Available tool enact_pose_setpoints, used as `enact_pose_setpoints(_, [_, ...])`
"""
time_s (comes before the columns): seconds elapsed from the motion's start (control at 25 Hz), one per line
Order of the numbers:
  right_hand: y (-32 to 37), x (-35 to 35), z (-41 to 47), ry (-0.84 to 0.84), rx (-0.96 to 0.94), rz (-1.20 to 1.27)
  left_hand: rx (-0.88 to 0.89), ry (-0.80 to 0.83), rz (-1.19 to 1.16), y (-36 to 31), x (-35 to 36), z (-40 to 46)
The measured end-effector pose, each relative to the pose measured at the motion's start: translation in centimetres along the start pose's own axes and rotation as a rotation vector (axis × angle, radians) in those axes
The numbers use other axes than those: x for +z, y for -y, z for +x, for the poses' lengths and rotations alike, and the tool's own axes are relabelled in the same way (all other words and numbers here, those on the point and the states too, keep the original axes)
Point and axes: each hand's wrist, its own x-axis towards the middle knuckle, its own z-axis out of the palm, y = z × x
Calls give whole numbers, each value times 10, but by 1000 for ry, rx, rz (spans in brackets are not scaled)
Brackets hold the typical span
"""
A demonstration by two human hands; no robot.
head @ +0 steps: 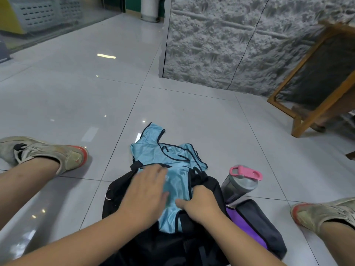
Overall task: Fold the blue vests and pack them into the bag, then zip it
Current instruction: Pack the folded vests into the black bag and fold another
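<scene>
blue vests (172,181) under flat left hand (146,196); right hand (201,204) grips black bag (211,181)

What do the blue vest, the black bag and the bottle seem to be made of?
Blue vest: thin glossy synthetic, probably polyester; it shines and wrinkles softly, with dark trim.
Black bag: matte woven fabric, likely nylon.
Bottle: smoky translucent plastic, apparently, with a grey lid and a pink cap.

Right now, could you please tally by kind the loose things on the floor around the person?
Blue vests: 1 heap; separate pieces cannot be counted
Black bag: 1
Bottle with pink lid: 1
Purple and black pouch: 1
Shoes: 2
Total: 6, taking the heap as one
</scene>
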Motion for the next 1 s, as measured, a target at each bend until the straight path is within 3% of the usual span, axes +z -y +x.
enact_pose_setpoints(0.08, [-1,-4,-1,30,-9,-27,203,155,-140,-17,15,7])
enact_pose_setpoints(0.16, [-2,-9,-4,47,-5,-53,123,423,-220,-15,40,7])
enact_pose_setpoints(0.24, [-2,-15,-6,39,-10,-64,106,543,-199,-6,63,3])
enact_pose_setpoints(0.6, [-1,-15,-17,78,-24,-506,-34,739,79,-18,88,18])
enact_pose_setpoints(0.84, [-1,-21,-23,103,-52,-661,-52,806,295,-41,79,23])
enact_pose_setpoints(1.0, [0,-26,-18,100,-56,-739,-110,852,81,-25,74,26])
